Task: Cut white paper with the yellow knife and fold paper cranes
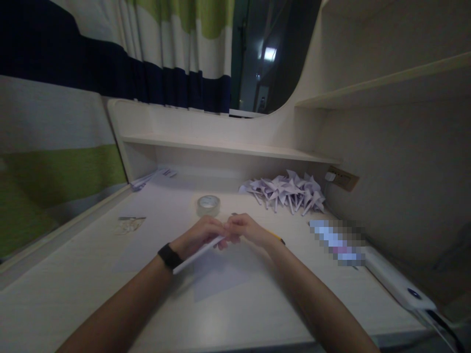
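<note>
My left hand, with a dark watch on its wrist, is closed around a thin white rolled paper stick. The stick slants down to the left, its lower end beside the watch. Fingers of my right hand pinch at the stick's upper end, touching the left fingertips; what lies between them is mostly hidden. Under the hands lies a white paper sheet. Just beyond them sits a roll of clear tape. A yellow, dark-tipped tool is partly covered by my right forearm.
Several white paper pinwheels are heaped at the back right. Larger white paper and a small pale pile lie left. A blurred-out bright object and a white power strip line the right side, below shelves.
</note>
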The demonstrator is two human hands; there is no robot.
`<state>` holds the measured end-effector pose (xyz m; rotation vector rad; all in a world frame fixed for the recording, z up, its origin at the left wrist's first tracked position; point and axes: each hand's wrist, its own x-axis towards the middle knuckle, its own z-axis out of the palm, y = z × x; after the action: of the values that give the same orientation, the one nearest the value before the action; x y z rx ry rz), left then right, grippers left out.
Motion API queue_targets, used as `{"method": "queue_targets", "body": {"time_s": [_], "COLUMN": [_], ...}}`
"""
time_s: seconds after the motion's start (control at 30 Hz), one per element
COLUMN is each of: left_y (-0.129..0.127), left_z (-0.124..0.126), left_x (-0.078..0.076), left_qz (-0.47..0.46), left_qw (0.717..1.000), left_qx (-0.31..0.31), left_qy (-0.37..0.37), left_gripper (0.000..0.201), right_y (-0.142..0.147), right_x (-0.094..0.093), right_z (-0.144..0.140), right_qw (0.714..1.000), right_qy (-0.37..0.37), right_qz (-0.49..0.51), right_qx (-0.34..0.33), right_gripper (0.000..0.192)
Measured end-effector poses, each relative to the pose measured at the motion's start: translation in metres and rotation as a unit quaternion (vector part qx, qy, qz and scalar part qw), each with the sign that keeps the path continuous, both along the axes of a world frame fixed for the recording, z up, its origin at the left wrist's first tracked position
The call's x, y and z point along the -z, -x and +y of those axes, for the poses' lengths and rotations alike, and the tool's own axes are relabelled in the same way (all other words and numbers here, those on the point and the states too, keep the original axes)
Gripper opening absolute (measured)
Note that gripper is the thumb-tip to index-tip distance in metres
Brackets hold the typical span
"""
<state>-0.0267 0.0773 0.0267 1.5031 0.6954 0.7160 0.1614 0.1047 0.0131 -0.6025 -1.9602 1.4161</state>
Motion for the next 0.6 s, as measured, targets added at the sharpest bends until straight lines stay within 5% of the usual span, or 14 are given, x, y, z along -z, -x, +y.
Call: {"method": "queue_targets", "body": {"time_s": [0.27,0.6], "left_y": [-0.002,0.002], "left_z": [-0.002,0.002], "left_x": [-0.002,0.008], "left_qz": [0.015,0.047], "left_qw": [1.000,0.998], "left_qx": [-0.003,-0.031], "left_qy": [0.022,-0.018], "left_gripper": [0.020,0.020], "right_y": [0.005,0.007], "right_x": [0.005,0.003], "right_z": [-0.004,-0.004], "right_qw": [0.999,0.998], "right_qy": [0.044,-0.025], "right_qz": [0.000,-0.019], "right_qx": [0.006,0.048], "right_gripper": [0.038,0.046]}}
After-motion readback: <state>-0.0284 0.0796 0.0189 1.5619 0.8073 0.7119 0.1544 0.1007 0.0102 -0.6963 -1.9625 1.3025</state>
